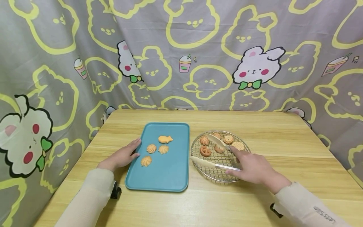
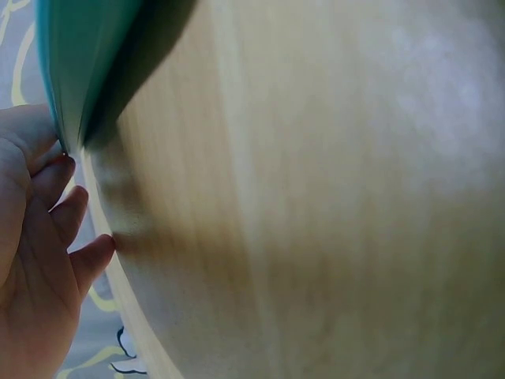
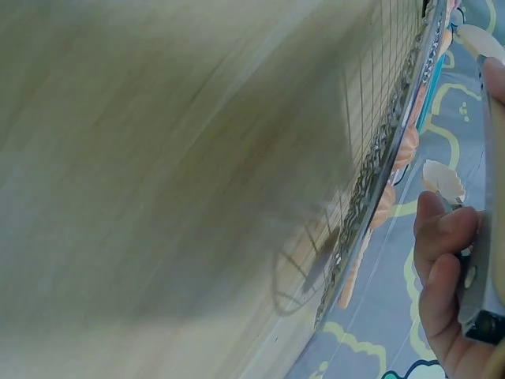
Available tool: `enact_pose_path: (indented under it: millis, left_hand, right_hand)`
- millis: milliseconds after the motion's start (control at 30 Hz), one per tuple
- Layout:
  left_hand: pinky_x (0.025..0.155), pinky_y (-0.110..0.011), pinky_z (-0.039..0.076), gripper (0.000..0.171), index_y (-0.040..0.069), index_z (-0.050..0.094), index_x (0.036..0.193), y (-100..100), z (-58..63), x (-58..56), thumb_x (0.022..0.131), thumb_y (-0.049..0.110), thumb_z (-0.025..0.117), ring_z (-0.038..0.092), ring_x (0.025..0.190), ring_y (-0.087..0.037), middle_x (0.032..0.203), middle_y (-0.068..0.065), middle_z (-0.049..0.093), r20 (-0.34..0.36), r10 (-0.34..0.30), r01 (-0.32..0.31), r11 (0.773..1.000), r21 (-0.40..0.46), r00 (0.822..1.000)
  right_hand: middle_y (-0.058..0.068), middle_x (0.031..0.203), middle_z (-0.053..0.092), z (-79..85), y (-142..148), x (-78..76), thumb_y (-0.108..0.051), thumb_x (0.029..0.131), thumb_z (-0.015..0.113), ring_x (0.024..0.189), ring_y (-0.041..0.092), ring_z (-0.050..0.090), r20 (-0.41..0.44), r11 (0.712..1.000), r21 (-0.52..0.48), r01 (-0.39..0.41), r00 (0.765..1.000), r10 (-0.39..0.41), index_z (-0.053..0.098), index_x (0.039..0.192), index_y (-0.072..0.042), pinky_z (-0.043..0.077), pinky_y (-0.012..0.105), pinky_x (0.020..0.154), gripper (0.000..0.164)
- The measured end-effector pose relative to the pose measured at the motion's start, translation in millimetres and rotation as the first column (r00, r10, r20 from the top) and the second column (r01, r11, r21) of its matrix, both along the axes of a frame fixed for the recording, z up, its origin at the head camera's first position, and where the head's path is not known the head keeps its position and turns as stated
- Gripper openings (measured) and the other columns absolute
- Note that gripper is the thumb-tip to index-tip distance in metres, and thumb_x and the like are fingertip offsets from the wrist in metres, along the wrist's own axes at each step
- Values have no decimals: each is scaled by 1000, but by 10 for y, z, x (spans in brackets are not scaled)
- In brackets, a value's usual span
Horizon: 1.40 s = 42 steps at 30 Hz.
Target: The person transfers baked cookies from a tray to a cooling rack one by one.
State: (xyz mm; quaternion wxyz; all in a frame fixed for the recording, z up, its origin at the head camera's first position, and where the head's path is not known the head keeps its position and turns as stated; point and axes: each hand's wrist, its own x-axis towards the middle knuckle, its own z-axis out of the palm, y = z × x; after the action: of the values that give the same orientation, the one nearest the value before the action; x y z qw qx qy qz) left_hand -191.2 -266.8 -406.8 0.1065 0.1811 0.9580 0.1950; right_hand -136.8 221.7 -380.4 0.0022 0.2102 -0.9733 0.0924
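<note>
My right hand (image 1: 253,167) grips a pair of tongs (image 1: 227,167) with metal arms and cream-coloured tips, spread apart over a round wire rack (image 1: 219,179). Several cookies lie on the rack, among them a pretzel-shaped one (image 1: 205,151), a ring-shaped one (image 1: 228,139) and a swirled one (image 1: 204,140). One tong tip overlaps a cookie (image 1: 219,148) in the head view. At the blue tray (image 1: 167,176), my left hand (image 1: 122,156) rests against the left edge, fingers extended. On the tray sit a fish-shaped cookie (image 1: 165,139) and several round swirled cookies (image 1: 146,161).
Both tray and rack stand on a wooden table (image 1: 244,208), side by side with a narrow gap between them. Behind the table hangs a grey curtain (image 1: 210,94) with yellow outlines and cartoon rabbits.
</note>
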Motion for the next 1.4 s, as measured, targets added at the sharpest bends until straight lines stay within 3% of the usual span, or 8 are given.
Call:
enact_pose_path:
  millis: [100, 267, 433, 800, 1033, 1167, 1333, 1400]
  left_hand:
    - [109, -58, 20, 64, -2, 19, 151, -5, -12, -5, 100, 21, 51, 15, 139, -43, 155, -23, 14, -2, 4, -4, 1000, -6, 1000]
    - [109, -58, 20, 64, -1, 19, 151, -11, -33, -21, 100, 22, 51, 16, 139, -42, 155, -22, 14, -8, 7, -7, 1000, -16, 1000]
    - [109, -57, 20, 64, -1, 19, 151, -6, -32, -19, 100, 22, 51, 16, 139, -42, 155, -22, 14, -6, 5, -5, 1000, -13, 1000]
    - [109, -57, 20, 64, -1, 20, 151, -8, -32, -26, 100, 23, 51, 15, 140, -41, 155, -22, 15, -3, 5, -5, 1000, -8, 1000]
    - [109, -57, 20, 64, -2, 20, 151, -9, -33, -20, 100, 22, 51, 15, 139, -42, 155, -22, 15, -3, 8, -8, 1000, -9, 1000]
    - [109, -57, 20, 64, -1, 19, 151, -10, -25, -18, 100, 22, 51, 15, 140, -41, 155, -22, 14, -1, 10, -10, 1000, -7, 1000]
    - [109, -57, 20, 64, -1, 19, 151, -10, -27, -25, 100, 22, 52, 14, 140, -41, 155, -21, 14, 2, 12, -12, 1000, -6, 1000]
    - [109, -57, 20, 64, -1, 19, 151, -15, -28, -24, 100, 22, 52, 15, 140, -41, 155, -21, 14, 1, 12, -12, 1000, -8, 1000]
  right_hand:
    - [1, 82, 61, 3, -50, -9, -72, 75, 61, 63, 15, 53, 12, 1000, -6, -8, 1000, 8, 37, 146, -3, 38, 28, 42, 101]
    - [16, 112, 65, -24, -144, -42, -70, 75, 62, 79, 27, 65, -12, 999, -20, -44, 999, 43, 38, 145, -3, 51, 38, 53, 100]
    - [19, 119, 62, -27, -261, -83, -70, 76, 62, 60, 18, 59, -34, 996, -25, -91, 995, 90, 38, 145, -2, 49, 35, 52, 100]
    - [7, 98, 66, 20, -560, -134, -73, 77, 58, 61, 12, 55, 22, 993, 2, -117, 993, 117, 32, 149, -8, 40, 26, 41, 101]
    - [10, 118, 64, 6, -766, -142, -70, 77, 61, 55, 9, 50, 8, 987, -8, -162, 987, 163, 35, 148, -8, 42, 27, 46, 98]
    - [4, 103, 67, -19, -867, -156, -71, 75, 62, 67, 12, 58, -15, 984, -8, -179, 984, 179, 37, 147, -9, 47, 29, 51, 98]
    - [-6, 82, 59, -28, -987, -170, -72, 74, 62, 62, 9, 53, -4, 981, -16, -194, 981, 194, 39, 146, -11, 43, 27, 48, 97]
    - [-3, 87, 62, -21, -1033, -171, -72, 74, 62, 64, 10, 55, -1, 979, -19, -201, 979, 201, 39, 146, -11, 43, 26, 47, 97]
